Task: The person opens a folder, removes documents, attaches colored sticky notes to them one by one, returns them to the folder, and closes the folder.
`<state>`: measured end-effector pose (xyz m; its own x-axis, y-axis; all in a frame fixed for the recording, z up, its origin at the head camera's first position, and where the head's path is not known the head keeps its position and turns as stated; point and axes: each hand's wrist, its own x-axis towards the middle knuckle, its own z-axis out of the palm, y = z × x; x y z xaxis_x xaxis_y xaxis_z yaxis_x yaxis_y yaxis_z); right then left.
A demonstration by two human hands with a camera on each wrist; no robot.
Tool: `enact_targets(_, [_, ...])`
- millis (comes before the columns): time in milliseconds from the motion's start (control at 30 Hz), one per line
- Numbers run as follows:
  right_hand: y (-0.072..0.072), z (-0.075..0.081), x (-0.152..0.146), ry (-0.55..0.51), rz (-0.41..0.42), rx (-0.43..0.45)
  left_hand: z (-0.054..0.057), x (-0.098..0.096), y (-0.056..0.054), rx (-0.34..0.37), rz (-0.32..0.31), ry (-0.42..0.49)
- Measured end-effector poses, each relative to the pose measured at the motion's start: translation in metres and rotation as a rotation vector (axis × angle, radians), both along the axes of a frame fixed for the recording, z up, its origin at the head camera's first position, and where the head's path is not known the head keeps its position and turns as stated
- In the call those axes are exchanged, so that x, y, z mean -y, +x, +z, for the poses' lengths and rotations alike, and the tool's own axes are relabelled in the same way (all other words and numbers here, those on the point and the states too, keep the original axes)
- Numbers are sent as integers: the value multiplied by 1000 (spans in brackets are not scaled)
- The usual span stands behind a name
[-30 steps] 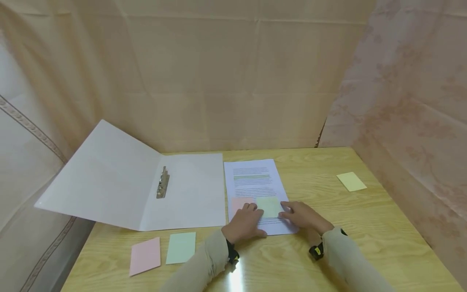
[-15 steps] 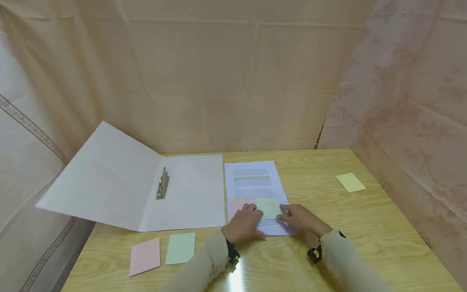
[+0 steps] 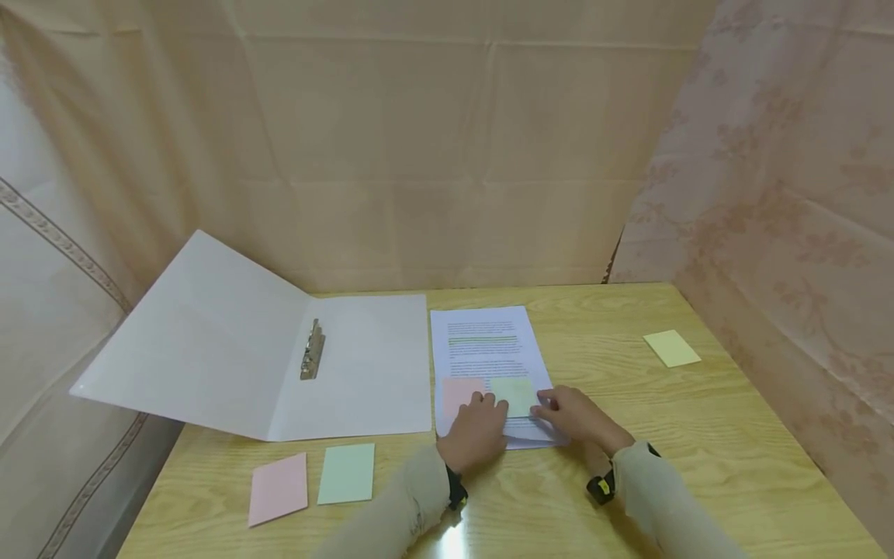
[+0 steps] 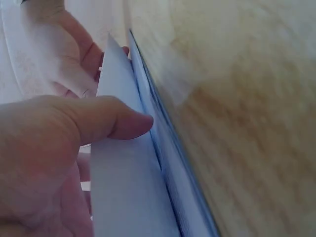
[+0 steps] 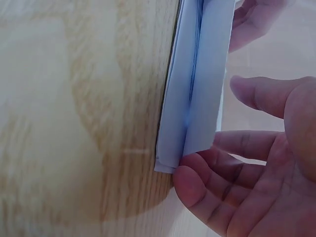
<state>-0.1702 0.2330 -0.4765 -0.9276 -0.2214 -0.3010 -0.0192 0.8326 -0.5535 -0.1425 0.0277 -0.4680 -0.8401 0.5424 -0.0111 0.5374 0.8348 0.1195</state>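
A stack of printed sheets (image 3: 482, 338) lies right of the open folder, with a pink sticky note (image 3: 461, 390) and a pale green sticky note (image 3: 515, 396) on its top page. My left hand (image 3: 477, 431) holds the near edge of the top sheet (image 4: 126, 187), fingers over the notes and thumb in the gap below. In the left wrist view that edge stands raised off the pages beneath. My right hand (image 3: 578, 415) is at the stack's right edge; in the right wrist view its fingertips (image 5: 189, 185) touch the near corner while the thumb is apart from the sheet.
A white lever-arch folder (image 3: 377, 365) lies open on the left, its cover (image 3: 195, 341) tilted up and its metal clip (image 3: 312, 349) bare. Pink (image 3: 278, 489) and green (image 3: 347, 473) sticky pads lie in front of it. A yellow pad (image 3: 672, 348) is far right. Curtains surround the wooden table (image 3: 733, 466).
My left hand has shifted slightly right and forward, its thumb passing out of sight at the near edge. The top sheet's near edge has lifted. My right hand has barely moved.
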Motion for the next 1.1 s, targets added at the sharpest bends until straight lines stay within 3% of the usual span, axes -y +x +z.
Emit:
enact_targets(200, [1,0,-3,-25,2,-59,-4,-5,2,-36,69,-14])
enact_targets(467, [-3,5,-9,-81,-44,-159,-4,-3,0,6,55,4])
enact_targets(633, [-4,9,-12,-124,-79,-210,-4,-1,-1,-15,34,1])
enact_targets(900, [-4,9,-18,-165,-141,-195,-10,3,-4,-13,20,11])
enact_targets(1100, [-7,10,-22,-202,-213,-174,-12,5,-6,36,73,128])
